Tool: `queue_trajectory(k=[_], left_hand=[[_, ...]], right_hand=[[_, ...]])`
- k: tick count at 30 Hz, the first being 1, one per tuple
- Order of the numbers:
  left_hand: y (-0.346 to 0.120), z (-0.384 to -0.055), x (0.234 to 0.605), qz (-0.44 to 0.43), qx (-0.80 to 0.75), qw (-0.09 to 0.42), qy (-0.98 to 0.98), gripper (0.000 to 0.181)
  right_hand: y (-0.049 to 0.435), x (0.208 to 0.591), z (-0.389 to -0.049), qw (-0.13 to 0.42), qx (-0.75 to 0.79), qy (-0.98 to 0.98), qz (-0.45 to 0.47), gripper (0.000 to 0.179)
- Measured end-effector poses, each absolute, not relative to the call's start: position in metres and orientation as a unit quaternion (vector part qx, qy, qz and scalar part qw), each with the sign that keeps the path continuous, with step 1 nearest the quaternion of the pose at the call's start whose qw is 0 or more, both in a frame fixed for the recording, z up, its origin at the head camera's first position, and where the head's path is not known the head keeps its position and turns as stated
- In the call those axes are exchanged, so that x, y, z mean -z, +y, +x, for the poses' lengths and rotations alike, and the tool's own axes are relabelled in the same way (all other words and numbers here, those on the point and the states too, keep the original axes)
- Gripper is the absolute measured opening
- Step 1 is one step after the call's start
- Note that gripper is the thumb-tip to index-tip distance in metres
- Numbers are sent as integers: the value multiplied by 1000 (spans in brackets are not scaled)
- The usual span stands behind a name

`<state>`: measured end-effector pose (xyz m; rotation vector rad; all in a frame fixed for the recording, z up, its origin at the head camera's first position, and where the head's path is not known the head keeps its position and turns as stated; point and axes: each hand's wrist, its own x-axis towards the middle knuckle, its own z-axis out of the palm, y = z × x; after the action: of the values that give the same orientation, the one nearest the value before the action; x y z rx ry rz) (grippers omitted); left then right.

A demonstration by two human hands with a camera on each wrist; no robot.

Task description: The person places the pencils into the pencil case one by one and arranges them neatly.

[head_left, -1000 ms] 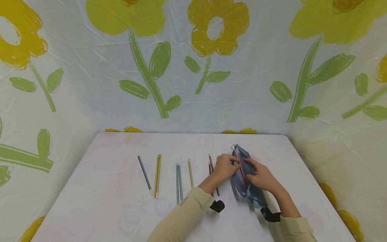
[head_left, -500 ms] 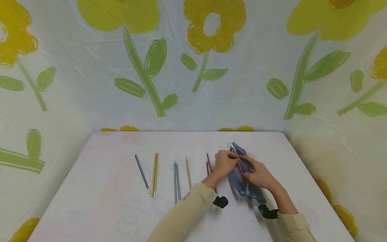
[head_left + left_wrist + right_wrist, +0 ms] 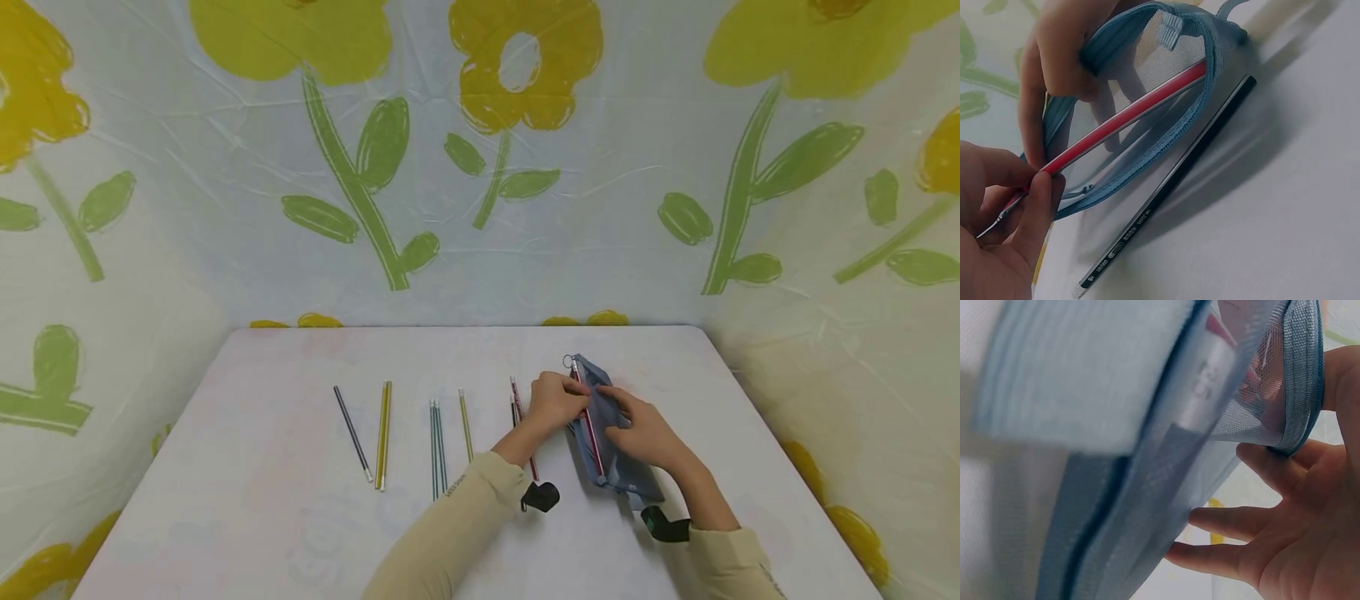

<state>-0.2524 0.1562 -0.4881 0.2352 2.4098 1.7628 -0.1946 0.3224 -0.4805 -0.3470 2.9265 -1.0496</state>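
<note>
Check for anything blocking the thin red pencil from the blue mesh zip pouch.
Nothing visible: the zip pouch gapes open, right grip at its edge, and the red pencil, pinched in the left grip, already reaches inside.

A blue-grey mesh pouch (image 3: 636, 477) slants across a pale tabletop (image 3: 225, 500), right of centre, its zip undone and its mouth spread wide, a small fabric tab (image 3: 1170, 30) at its near end. A slim red pencil (image 3: 1125, 115) with a silvery stripe runs lengthwise along the opening, its white-tipped end at the pouch's far corner
</note>
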Motion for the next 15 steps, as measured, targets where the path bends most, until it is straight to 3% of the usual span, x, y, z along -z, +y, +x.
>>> queue_trajectory(k=[15], left_hand=[[155, -253, 490, 110, -558, 98, 817, 6]], right_hand=[[325, 484, -191, -3, 352, 930, -109, 64]])
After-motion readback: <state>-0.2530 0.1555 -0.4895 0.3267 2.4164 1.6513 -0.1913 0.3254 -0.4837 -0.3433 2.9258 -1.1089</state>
